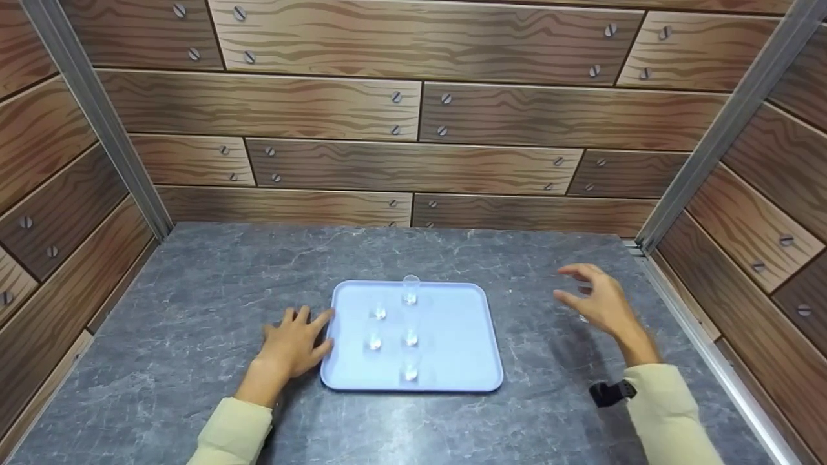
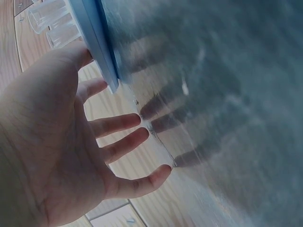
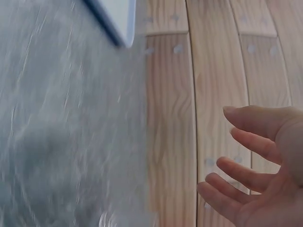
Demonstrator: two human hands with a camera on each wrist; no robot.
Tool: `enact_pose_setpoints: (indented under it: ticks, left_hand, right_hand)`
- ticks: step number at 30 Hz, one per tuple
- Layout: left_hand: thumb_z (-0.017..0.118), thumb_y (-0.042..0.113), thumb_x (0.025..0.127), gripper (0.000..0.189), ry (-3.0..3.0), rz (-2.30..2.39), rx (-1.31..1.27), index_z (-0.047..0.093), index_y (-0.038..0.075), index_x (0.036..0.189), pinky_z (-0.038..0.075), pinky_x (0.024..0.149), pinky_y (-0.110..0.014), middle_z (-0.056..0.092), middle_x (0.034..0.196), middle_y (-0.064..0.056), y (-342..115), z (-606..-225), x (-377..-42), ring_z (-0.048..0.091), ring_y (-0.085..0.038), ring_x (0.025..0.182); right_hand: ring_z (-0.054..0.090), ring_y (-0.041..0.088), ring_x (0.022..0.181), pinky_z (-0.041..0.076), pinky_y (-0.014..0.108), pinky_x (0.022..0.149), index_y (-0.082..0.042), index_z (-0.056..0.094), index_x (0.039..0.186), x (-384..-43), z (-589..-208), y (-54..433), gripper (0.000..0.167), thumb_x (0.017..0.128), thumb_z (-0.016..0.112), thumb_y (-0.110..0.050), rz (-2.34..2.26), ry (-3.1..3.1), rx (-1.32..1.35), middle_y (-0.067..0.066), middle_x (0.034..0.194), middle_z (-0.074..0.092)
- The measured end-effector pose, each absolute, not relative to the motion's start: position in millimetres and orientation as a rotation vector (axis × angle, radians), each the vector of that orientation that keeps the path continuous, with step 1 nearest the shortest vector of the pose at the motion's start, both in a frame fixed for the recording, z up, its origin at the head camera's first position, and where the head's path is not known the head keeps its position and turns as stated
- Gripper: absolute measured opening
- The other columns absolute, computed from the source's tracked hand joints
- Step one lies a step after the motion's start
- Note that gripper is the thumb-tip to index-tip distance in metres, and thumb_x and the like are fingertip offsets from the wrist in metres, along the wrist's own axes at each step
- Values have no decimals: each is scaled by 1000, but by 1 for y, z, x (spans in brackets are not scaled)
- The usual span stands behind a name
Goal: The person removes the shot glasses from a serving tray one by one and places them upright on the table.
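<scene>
A pale blue tray (image 1: 455, 336) lies on the table, with several small clear cups standing on it, among them a back cup (image 1: 411, 292) and a front cup (image 1: 409, 372). My left hand (image 1: 292, 342) is at the tray's left edge, its thumb and index finger touching the rim and the other fingers spread over the tabletop. Two clear cups (image 2: 45, 16) show above the tray edge in the left wrist view. Right of the tray, my right hand (image 1: 606, 303) hovers above the table, fingers loosely curved and apart, holding nothing.
The grey marbled table (image 1: 258, 258) is enclosed by wood-patterned walls (image 1: 413, 116) at the back and both sides. Metal posts (image 1: 694, 155) stand at the back corners. A faint clear glint (image 1: 583, 318) shows below the right hand; I cannot tell what it is.
</scene>
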State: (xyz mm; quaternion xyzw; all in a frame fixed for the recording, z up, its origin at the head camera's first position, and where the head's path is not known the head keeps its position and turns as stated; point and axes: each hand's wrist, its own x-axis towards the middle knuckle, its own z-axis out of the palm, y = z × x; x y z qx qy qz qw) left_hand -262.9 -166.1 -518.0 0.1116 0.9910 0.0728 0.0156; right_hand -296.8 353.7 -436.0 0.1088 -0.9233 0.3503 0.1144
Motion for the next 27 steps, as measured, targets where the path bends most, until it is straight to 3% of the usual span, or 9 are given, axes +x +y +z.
enact_pose_setpoints:
  ticks: [6,13,20,27]
  left_hand:
    - [56,46,102,57,3078,242,346,48,24,154,44,90,-80,53,142,-23,-165,-518,-262,49,-48,133]
    - [57,44,102,57,3083,253,352,49,23,154,43,91,-81,54,142,-24,-167,-517,-261,49,-48,132]
    - [57,45,102,57,3088,245,355,49,23,154,45,90,-79,54,142,-23,-167,-518,-262,50,-48,132]
    - [56,45,103,57,3086,231,353,48,23,154,45,89,-79,53,142,-23,-167,-516,-261,50,-48,131]
  right_hand:
    - [61,46,124,52,55,104,4,67,126,-289,-436,324,41,88,79,-5,1114,-2705,434,25,133,64]
    - [65,30,118,57,43,101,-1,70,124,-280,-438,292,39,86,81,-5,1195,-2681,590,17,127,69]
    - [65,38,121,56,50,100,-2,69,124,-272,-439,265,39,88,80,-6,1229,-2712,750,18,127,69]
    - [67,38,117,58,47,98,-5,69,125,-264,-445,241,37,90,79,-10,1235,-2739,900,18,126,70]
